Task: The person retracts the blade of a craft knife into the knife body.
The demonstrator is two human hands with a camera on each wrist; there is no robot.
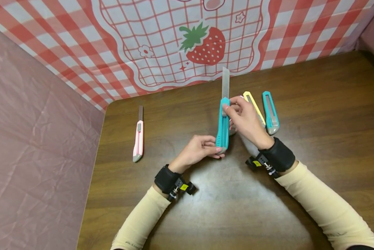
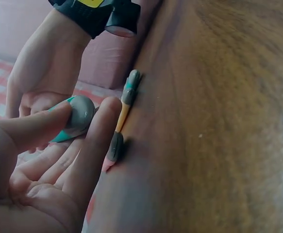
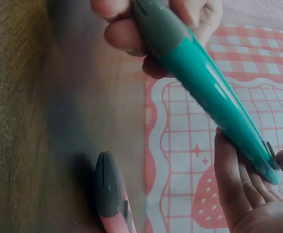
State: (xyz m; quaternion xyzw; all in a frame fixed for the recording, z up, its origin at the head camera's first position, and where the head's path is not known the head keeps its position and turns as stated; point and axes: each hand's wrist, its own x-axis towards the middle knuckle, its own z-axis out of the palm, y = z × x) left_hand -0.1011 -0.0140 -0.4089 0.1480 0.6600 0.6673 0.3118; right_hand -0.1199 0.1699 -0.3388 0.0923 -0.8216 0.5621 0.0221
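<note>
A teal utility knife [image 1: 222,128] with a grey end is held up over the table, its long blade [image 1: 225,83] extended toward the back. My left hand [image 1: 199,151] pinches its grey end between thumb and fingers. Near the blade end, my right hand [image 1: 247,119] grips the body, with the thumb on the slider [image 1: 224,110]. In the right wrist view, that knife [image 3: 214,97] slants between both hands. Beneath it lies a pink utility knife [image 3: 112,194], mostly hidden behind my right hand in the head view.
To the right lie a yellow utility knife [image 1: 255,107], partly covered by my right hand, and another teal one [image 1: 270,113]. At left, a pink-and-white utility knife [image 1: 138,139] lies with its blade out. A strawberry-print checked cloth [image 1: 161,31] hangs behind the wooden table [image 1: 174,208].
</note>
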